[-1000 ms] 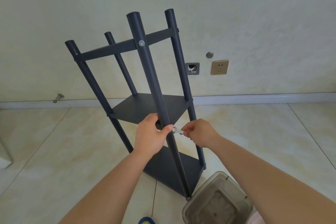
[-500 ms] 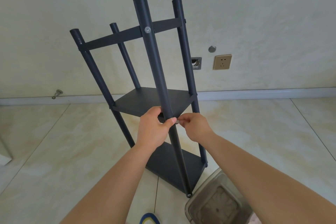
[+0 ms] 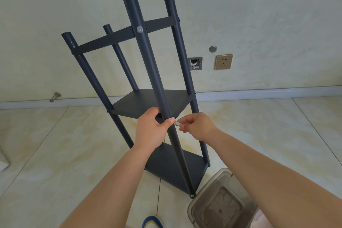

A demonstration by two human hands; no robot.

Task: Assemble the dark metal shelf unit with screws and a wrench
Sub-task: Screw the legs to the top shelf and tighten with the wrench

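The dark metal shelf unit (image 3: 148, 102) stands on the tiled floor with several upright posts, a top crossbar and two triangular shelves. A silver screw head (image 3: 140, 29) shows on the front post at the crossbar. My left hand (image 3: 151, 130) grips the front post at the height of the middle shelf. My right hand (image 3: 197, 126) pinches a small silver wrench (image 3: 177, 122) right beside that post, its tip by my left thumb. The screw under the wrench is hidden.
A clear plastic container (image 3: 218, 203) sits on the floor at the lower right, next to the shelf's front foot. The wall behind has a socket (image 3: 223, 61) and an open box (image 3: 194, 63). A doorstop (image 3: 55, 96) sticks out at the left skirting.
My right hand with the wrench first closed in on the post, then drew slightly back to the right. My left hand keeps its grip; the view has shifted a little.
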